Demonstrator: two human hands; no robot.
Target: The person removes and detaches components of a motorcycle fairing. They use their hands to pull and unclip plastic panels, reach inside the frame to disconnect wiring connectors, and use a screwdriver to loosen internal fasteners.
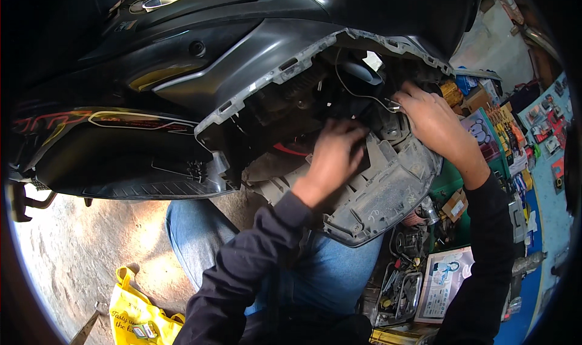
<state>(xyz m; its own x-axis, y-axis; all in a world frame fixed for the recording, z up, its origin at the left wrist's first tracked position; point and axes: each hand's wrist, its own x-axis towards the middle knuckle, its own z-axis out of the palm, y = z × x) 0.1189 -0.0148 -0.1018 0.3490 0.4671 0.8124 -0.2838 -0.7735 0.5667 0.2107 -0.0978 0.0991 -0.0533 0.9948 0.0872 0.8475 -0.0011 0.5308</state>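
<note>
A black motor scooter [242,57] fills the upper view, with its front section opened and its inner parts exposed. My right hand [438,127] is at the right of the opening, its fingers pinched on the end of a thin pale cable [350,93] that curves down from above. My left hand [334,156] reaches into the middle of the opening, over a dusty grey plastic panel [388,207]. Its fingertips are smeared by motion, and whatever they touch is hidden. A bit of red [290,150] shows behind the left hand.
Small dark screws [195,170] lie in a pile on the scooter's footboard [130,172]. A yellow bag [134,311] rests on the concrete floor [79,242]. Loose metal parts [400,278], a picture box [445,281] and a tool-filled green case [445,181] crowd the right side.
</note>
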